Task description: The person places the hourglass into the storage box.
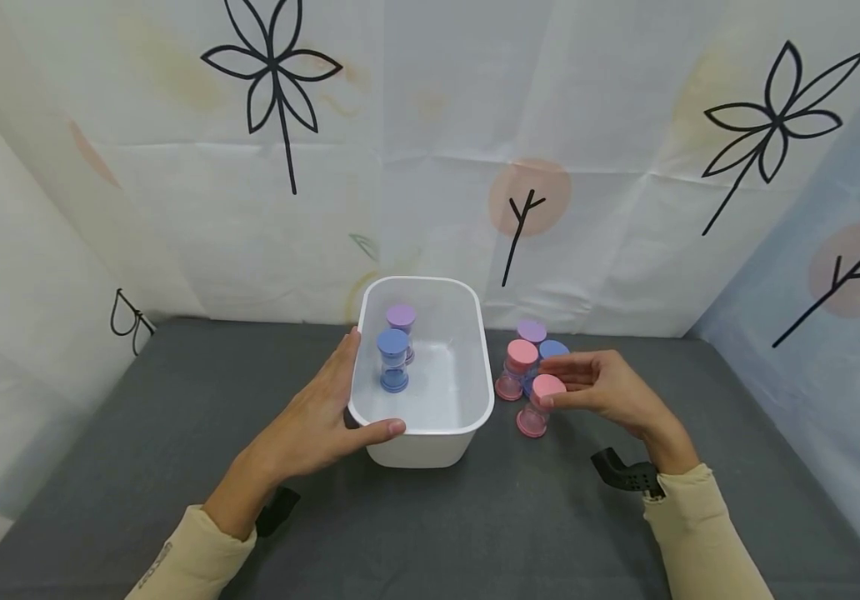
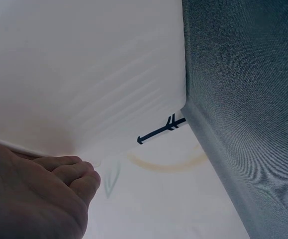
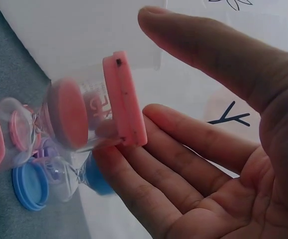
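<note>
your right hand (image 1: 602, 392) is spread wide at a pink hourglass (image 1: 534, 417) beside the white bin (image 1: 422, 451); your left hand (image 1: 321, 412), fingers extended, braces its side. two hourglasses (image 1: 393, 360) stand inside; four seemingly remain.

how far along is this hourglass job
Looks done: a blue hourglass and a purple hourglass stand in the white bin. In hand: right hand at the front pink hourglass, left hand on the bin. Apparently left, outside: rear pink hourglass, another purple one, another blue one.
</note>
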Available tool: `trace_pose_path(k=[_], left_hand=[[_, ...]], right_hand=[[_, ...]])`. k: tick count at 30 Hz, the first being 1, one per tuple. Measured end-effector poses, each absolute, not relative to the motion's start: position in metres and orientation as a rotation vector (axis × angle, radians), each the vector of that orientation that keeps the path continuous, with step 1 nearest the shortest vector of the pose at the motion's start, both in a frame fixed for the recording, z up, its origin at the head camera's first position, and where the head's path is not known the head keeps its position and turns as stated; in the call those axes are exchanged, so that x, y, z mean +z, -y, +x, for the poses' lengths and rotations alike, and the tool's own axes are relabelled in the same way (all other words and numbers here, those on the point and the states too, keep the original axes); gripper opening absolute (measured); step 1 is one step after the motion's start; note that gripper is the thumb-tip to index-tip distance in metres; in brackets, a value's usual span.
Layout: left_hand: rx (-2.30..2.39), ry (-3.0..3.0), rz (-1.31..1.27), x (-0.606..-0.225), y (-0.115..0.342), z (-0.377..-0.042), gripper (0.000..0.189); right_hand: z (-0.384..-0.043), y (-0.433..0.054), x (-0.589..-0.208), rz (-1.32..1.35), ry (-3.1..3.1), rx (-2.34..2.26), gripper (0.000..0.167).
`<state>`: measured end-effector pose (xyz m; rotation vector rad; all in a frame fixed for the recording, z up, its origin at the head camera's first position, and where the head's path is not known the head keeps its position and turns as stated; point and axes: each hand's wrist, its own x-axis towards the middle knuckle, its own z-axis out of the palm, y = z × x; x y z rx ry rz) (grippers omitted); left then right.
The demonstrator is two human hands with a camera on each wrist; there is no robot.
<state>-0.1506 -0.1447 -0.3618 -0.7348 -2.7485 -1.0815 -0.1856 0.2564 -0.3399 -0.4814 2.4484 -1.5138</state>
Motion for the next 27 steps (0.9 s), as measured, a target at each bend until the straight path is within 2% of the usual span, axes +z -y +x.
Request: trace_pose_path(k=[27], left_hand=[[-1.087, 2.747, -0.732, -0.363, 0.145, -0.151, 0.122]], right_hand=[[-0.195, -0.263, -0.353, -0.502, -2.446, -1.416, 0.047]])
